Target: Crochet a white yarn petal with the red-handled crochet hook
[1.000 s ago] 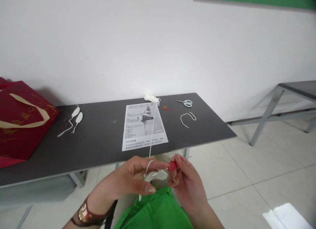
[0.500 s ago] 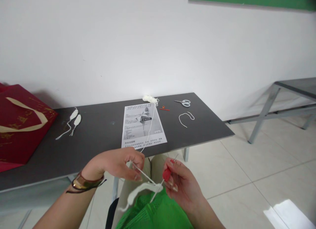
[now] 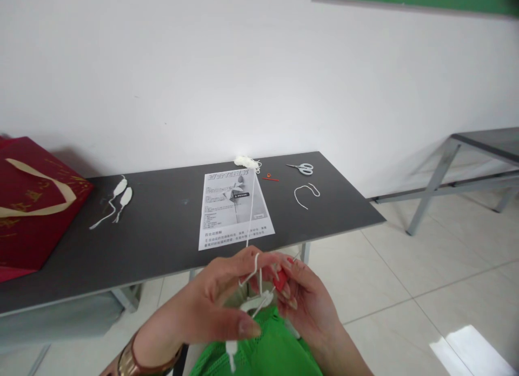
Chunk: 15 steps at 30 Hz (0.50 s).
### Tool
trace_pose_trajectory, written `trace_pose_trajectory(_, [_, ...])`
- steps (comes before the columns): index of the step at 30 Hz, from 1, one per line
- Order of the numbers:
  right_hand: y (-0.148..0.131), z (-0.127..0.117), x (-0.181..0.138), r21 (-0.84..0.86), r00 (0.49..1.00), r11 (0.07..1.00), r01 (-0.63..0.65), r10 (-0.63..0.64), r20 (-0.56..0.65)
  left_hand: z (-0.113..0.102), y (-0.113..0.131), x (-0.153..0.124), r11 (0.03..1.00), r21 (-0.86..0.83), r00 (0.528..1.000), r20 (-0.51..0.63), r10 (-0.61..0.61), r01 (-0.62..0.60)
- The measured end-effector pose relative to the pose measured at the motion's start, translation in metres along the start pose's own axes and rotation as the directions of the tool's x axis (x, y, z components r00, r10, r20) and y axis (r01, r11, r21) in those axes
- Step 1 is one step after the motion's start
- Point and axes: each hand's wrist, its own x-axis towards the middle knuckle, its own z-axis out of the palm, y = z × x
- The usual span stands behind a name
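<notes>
My left hand (image 3: 221, 300) pinches a small white crocheted piece (image 3: 254, 302), with white yarn (image 3: 252, 213) looped over its raised finger and running up to a yarn ball (image 3: 244, 160) on the dark table (image 3: 162, 241). My right hand (image 3: 308, 305) grips a red-handled crochet hook (image 3: 281, 282) whose metal tip points into the white piece. Both hands are close together, in front of the table's near edge and above a green mesh bag (image 3: 259, 349) on my lap.
A printed instruction sheet (image 3: 227, 216) lies mid-table. Two finished white petals (image 3: 121, 195) lie to the left, a red gift bag (image 3: 32, 203) at far left. Scissors (image 3: 302, 169), a loose yarn scrap (image 3: 306, 193) and a small red marker (image 3: 270, 178) lie right. Another table (image 3: 478, 154) stands at far right.
My left hand moved back right and up from its stretched-out position, drawing the yarn taut over its finger. Both hands closed together again on the white piece.
</notes>
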Motion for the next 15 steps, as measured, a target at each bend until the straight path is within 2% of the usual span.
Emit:
trace_pose_trajectory(3, [-0.002,0.006,-0.003,0.001,1.000,1.000,0.017,-0.017,-0.026,0.014,0.000,-0.008,0.972,0.219,0.977,-0.211,-0.032,0.079])
trace_pose_trajectory(5, [-0.004,0.012,-0.006,0.002,0.998,1.000,0.031,-0.031,-0.056,0.021,-0.002,-0.011,0.954,0.277,0.934,-0.357,-0.008,0.114])
trace_pose_trajectory(7, [-0.004,0.016,-0.009,0.008,0.994,0.999,0.046,-0.045,-0.101,0.025,-0.003,-0.011,0.945,0.285,0.892,-0.451,-0.017,0.163])
trace_pose_trajectory(10, [-0.004,0.020,-0.013,0.012,0.982,0.997,0.073,-0.070,-0.176,0.029,-0.006,-0.008,0.945,0.244,0.855,-0.515,-0.064,0.218])
trace_pose_trajectory(13, [-0.002,0.021,-0.016,-0.049,0.969,0.987,0.152,-0.159,-0.189,0.028,-0.010,-0.007,0.964,0.165,0.856,-0.507,-0.098,0.208])
trace_pose_trajectory(15, [0.001,0.020,-0.017,-0.146,0.950,0.960,0.238,-0.262,-0.169,0.027,-0.012,-0.007,0.978,0.073,0.857,-0.497,-0.135,0.197])
